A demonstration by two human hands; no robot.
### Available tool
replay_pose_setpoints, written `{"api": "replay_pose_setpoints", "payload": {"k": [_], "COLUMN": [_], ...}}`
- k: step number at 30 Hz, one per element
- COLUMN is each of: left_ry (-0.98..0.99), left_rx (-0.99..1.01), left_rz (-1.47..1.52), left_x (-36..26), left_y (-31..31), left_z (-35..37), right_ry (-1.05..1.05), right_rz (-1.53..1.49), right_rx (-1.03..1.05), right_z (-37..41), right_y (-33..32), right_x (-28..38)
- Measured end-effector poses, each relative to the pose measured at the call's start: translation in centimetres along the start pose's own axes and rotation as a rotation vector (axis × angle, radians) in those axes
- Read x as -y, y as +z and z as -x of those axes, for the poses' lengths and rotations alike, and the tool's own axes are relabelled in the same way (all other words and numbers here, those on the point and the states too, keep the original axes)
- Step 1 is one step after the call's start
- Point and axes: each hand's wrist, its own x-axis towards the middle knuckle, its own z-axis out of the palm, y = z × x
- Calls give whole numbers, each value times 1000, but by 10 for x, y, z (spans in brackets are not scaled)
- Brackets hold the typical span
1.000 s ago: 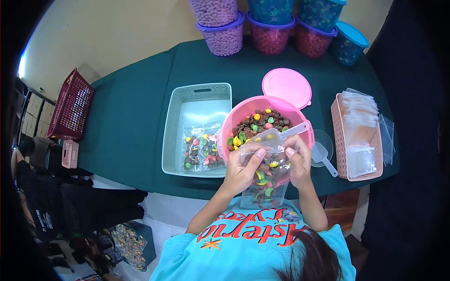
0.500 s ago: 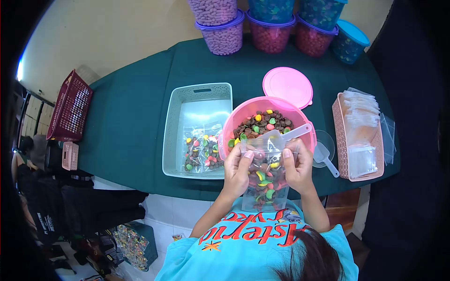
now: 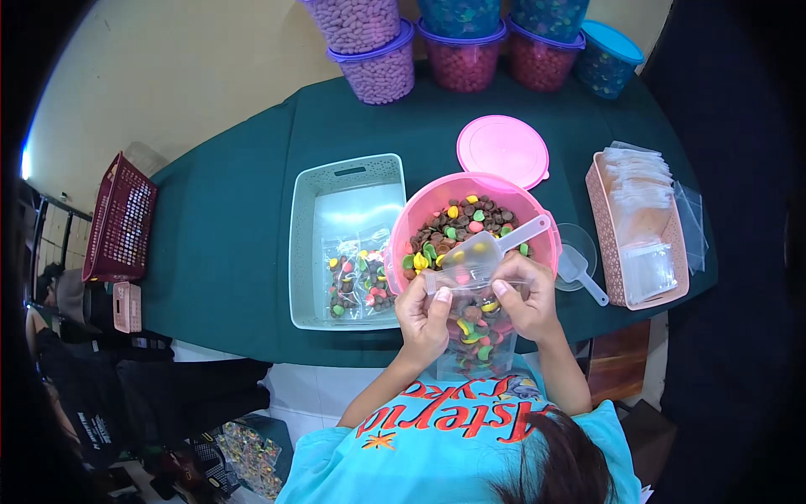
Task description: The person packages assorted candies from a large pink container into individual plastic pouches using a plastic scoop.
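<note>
A clear plastic bag partly filled with brown, yellow, green and pink candies hangs upright in front of my shirt. My left hand pinches its upper left edge, thumb on the near side. At the upper right, my right hand is closed on the same bag near its mouth. Just beyond the fingers stands a pink tub holding loose candies of the same kinds. A clear scoop lies in that tub, its blade partly hidden behind the top of the bag.
A pale green basket with filled bags is on the left. To the right are a second scoop on a clear round lid and a pink basket of empty bags. A pink lid and stacked tubs sit farther back.
My hands have come closer together along the bag's top, the right one moving inward. The bag's mouth now looks flatter and more gathered. The camera view has shifted slightly.
</note>
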Motion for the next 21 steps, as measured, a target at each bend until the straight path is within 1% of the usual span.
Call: {"api": "replay_pose_setpoints", "payload": {"k": [2, 3, 5, 6, 8, 9, 11, 18, 21], "left_ry": [-88, -87, -102, -101, 51, 52, -148, -108, -97], "left_rx": [35, 35, 84, 82, 112, 109, 141, 106, 108], "left_rz": [178, 179, 335, 337, 84, 84, 146, 121, 108], "left_x": [4, 0, -11, -9, -3, -7, -18, -18, -18], "left_y": [-1, 0, 6, 5, 1, 3, 7, 8, 7], "left_z": [1, -1, -5, -7, -8, -9, -9, -5, -5], "right_ry": [-34, -35, -105, -105, -121, -121, -127, -114, -59], "right_rz": [106, 107, 142, 143, 152, 151, 193, 153, 113], "right_rx": [-2, -2, -17, -15, 2, 5, 18, 51, 77], "right_z": [0, 0, 0, 1, 1, 0, 1, -3, -5], "right_y": [0, -1, -1, -1, -2, -1, -1, -2, 1], "right_x": [2, 1, 0, 0, 1, 2, 4, 3, 8]}}
